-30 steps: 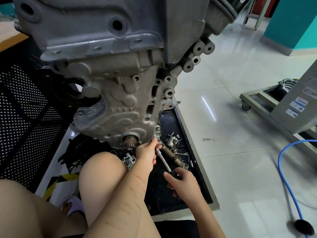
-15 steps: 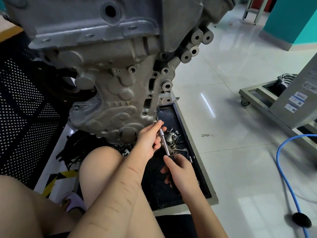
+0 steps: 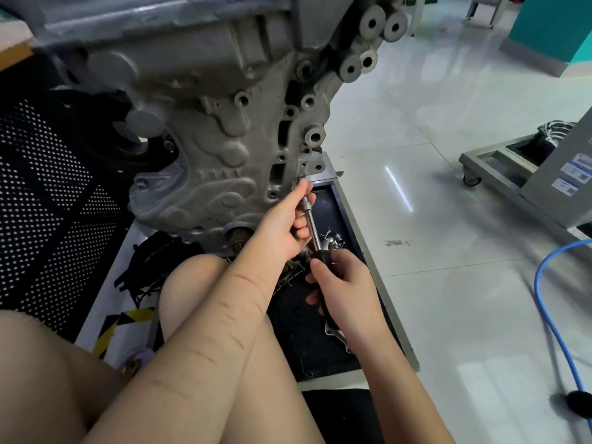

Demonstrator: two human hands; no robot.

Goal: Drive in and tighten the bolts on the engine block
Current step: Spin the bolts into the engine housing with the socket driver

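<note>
readable text: none | white and blue stickers (image 3: 573, 174) on the grey metal cabinet (image 3: 557, 184) at right: print too small and blurred to make out | grey cast-metal engine block (image 3: 205, 129): no legible marking

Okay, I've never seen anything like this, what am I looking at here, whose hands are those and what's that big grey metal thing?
This is a single view from a camera worn on a person's head, looking down at their own hands and bare knees. The big grey casting is an engine block. The right hand grips the black handle of a long socket driver; the left hand steadies its metal shaft, whose tip meets the block's lower right edge. Beneath lies a black tray of loose metal parts. A blue hose crosses the tiled floor.
</note>
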